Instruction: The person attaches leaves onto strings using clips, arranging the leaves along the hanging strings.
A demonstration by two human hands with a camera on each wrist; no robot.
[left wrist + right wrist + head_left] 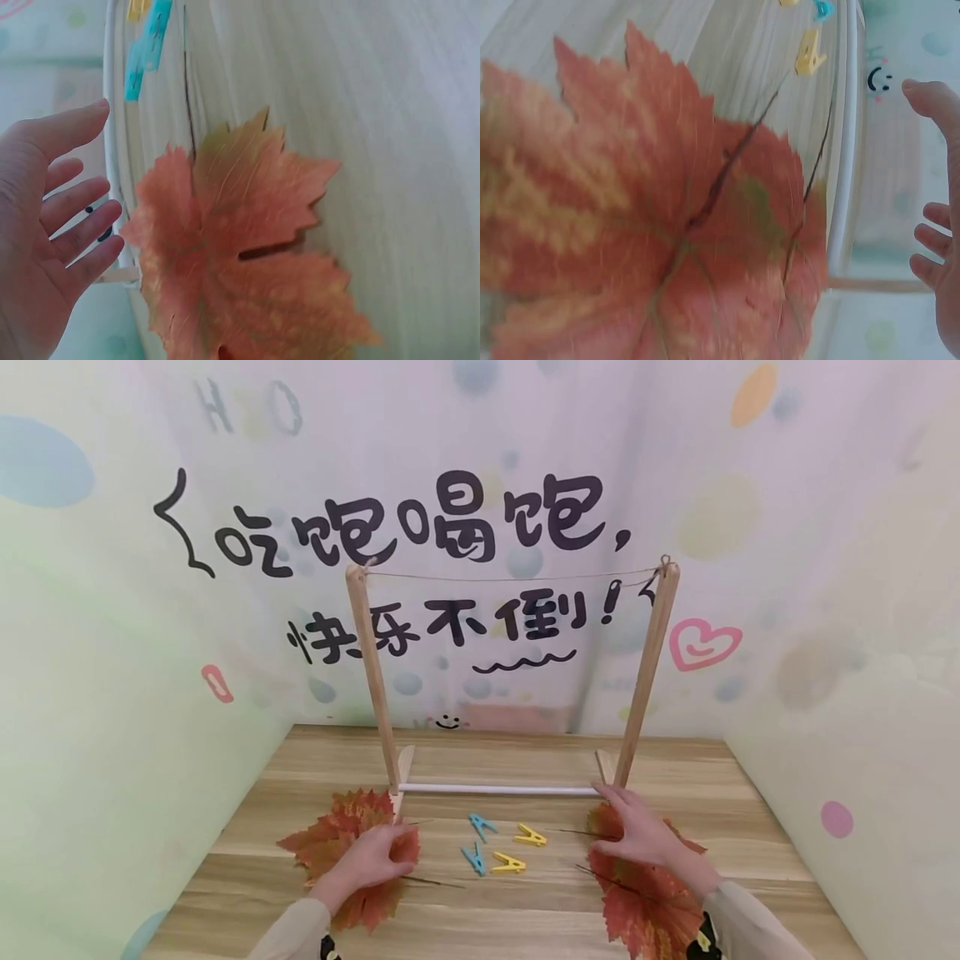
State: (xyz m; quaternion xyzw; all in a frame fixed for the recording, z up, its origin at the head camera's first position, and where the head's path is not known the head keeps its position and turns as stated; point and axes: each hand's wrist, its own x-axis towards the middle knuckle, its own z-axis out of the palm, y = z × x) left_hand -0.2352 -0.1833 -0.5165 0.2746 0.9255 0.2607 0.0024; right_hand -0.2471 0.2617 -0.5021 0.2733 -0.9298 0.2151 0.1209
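Note:
My left hand (375,857) hovers over the red-orange maple leaves (324,837) on the left, fingers loosely extended with nothing held. In the left wrist view, its fingers stand apart beside a leaf (247,247) with a thin dark stem. My right hand (641,831) hangs over the right-hand maple leaves (648,914), fingers relaxed and holding nothing. The right wrist view shows a large leaf (630,195) overlapping another. Between the hands lie two blue clothespins (475,858) and two yellow clothespins (510,862).
Behind the clothespins stands a wooden frame with a left post (372,677), a right post (647,677) and a white rod (498,790) low between them. A thin string (510,579) spans the post tops. A printed curtain (480,443) surrounds the wooden tabletop (510,927).

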